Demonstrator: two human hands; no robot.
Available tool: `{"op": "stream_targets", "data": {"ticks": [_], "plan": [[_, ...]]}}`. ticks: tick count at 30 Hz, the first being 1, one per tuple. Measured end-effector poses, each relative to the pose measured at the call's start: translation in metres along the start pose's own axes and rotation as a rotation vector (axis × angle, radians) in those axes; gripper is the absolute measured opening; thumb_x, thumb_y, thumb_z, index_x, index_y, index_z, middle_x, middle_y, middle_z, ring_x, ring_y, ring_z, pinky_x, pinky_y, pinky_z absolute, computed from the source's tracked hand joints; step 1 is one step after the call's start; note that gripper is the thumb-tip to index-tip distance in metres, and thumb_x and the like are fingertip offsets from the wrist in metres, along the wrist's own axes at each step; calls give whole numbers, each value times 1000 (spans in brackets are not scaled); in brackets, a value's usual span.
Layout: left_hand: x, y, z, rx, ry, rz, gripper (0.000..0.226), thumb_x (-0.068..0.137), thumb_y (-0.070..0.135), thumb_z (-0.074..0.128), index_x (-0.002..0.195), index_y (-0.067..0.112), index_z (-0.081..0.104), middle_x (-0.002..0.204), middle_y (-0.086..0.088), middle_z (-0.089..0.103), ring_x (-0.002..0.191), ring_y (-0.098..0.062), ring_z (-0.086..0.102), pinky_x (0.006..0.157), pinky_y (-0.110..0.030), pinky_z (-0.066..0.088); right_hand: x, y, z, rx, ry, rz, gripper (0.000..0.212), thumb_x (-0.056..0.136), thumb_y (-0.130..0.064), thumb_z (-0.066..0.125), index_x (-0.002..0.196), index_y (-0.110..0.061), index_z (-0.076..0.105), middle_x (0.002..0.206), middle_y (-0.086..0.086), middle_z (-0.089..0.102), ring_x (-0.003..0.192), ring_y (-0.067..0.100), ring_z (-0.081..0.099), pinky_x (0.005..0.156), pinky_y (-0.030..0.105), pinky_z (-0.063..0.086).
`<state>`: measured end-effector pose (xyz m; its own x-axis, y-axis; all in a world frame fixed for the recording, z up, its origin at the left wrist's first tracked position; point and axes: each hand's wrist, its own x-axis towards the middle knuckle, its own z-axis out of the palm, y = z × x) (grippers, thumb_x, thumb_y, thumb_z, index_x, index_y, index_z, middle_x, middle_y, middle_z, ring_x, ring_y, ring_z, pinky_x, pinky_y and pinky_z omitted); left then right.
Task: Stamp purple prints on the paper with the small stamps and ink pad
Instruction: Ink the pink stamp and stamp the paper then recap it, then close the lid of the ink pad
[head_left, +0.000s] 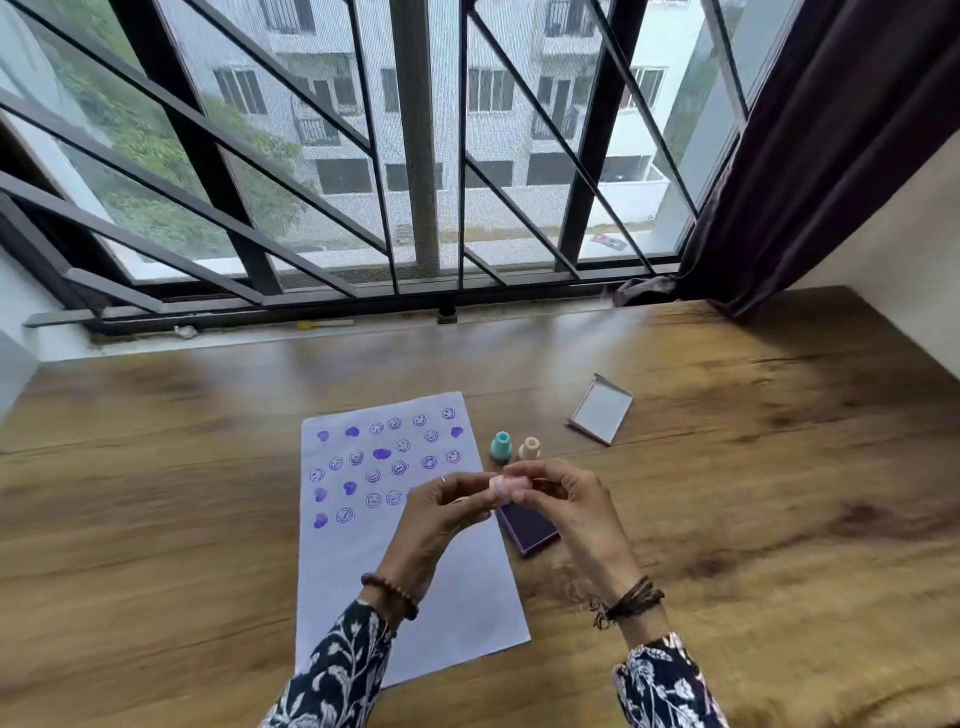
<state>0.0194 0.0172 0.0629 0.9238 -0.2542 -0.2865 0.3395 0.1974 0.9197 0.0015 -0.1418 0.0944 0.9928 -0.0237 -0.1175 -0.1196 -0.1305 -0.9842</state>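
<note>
A white sheet of paper (363, 561) lies on the wooden table, its upper half covered with several purple smiley and heart prints. Both hands hold a small pink stamp (506, 487) up in the air between them: my left hand (441, 514) pinches its left end, my right hand (561, 499) its right end. Below the hands lies the open purple ink pad (527, 527), just right of the paper. A teal stamp (501, 447) and a cream stamp (530, 448) stand upright beside the paper's right edge.
The ink pad's lid (601, 409) lies further back on the right. The wooden table (753, 493) runs up to a barred window (415, 156). A dark curtain (810, 156) hangs at the far right corner.
</note>
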Motion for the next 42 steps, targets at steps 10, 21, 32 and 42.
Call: {"op": "stream_targets", "data": {"ticks": [10, 21, 32, 42], "plan": [[7, -13, 6, 282, 85, 157, 16, 74, 3, 74, 83, 6, 61, 85, -5, 71, 85, -18, 69, 68, -16, 53, 19, 14, 10, -232, 58, 22, 19, 76, -19, 73, 93, -14, 68, 83, -2, 73, 79, 7, 68, 73, 14, 52], [51, -34, 20, 1144, 499, 223, 24, 76, 32, 67, 96, 18, 66, 111, -4, 55, 107, -28, 41, 82, -39, 36, 40, 36, 25, -546, 224, -121, 21, 82, -21, 66, 102, -18, 60, 98, 3, 65, 80, 11, 60, 69, 20, 48], [21, -51, 20, 1020, 494, 324, 58, 62, 35, 83, 109, 14, 55, 110, -11, 55, 98, -33, 50, 78, -41, 33, 59, 41, -46, -509, 460, -114, 28, 72, -11, 74, 98, -16, 63, 96, 3, 65, 77, 15, 57, 73, 30, 48], [7, -67, 21, 1269, 273, 341, 79, 60, 57, 72, 126, 21, 48, 117, -5, 56, 109, -26, 47, 88, -39, 26, 125, 61, -98, -891, 82, 258, 131, 54, -50, 82, 146, -17, -5, 158, 10, -2, 144, 28, -5, 114, 51, -4]]}}
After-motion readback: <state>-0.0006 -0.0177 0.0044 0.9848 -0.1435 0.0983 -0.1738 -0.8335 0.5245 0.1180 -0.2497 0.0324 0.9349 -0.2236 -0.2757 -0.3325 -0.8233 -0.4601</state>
